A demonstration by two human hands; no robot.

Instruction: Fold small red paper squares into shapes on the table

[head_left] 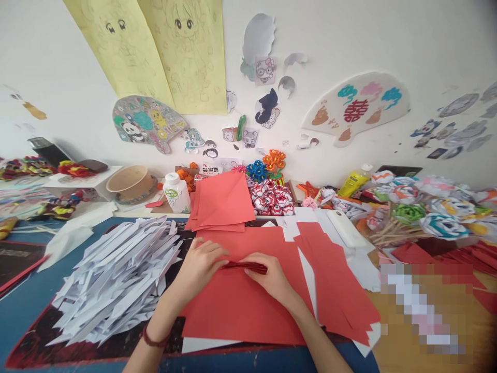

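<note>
At a blue bench (23, 305), the left hand (207, 256) and right hand (267, 272) each have their grip pinched closed on a narrow, seemingly folded dark-red paper strip (257, 268), above a broad, flat red paper sheet (240, 311). Uneven finger pressure could make the strip's layers slip or spring open; its long axis runs left to right.

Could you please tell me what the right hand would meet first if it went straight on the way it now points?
The right hand would probably meet the left hand first, along the folded red paper, though depth is unclear.
</note>
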